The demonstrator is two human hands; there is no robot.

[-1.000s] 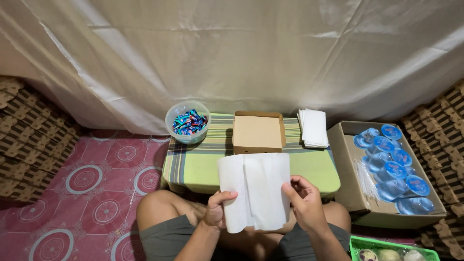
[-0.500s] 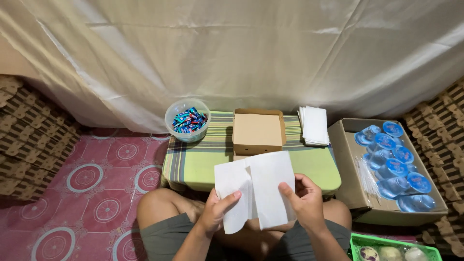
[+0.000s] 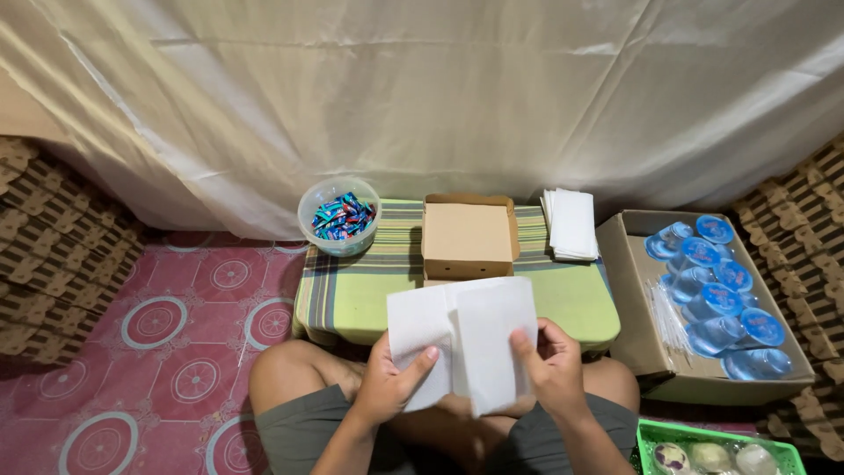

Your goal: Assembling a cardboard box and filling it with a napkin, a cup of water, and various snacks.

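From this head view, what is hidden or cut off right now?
- Lower part of the white paper: covered by the left hand and right hand.
- Green basket: cut by the bottom edge.
- Inside of the brown box: shut.
- Wrappers in the plastic bowl: too small to identify.

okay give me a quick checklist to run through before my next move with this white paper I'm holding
1. Both hands on the paper: ok. The left hand and right hand each pinch the white paper sheet.
2. Sheet off the table: ok, it is held above the lap.
3. Open brown box in front: ok, its flat inside looks bare.
4. Spare paper stack close by: ok, right of the box on the low striped table.
5. Tub of wrapped sweets upright: ok.
6. Sheet single or doubled: cannot tell.
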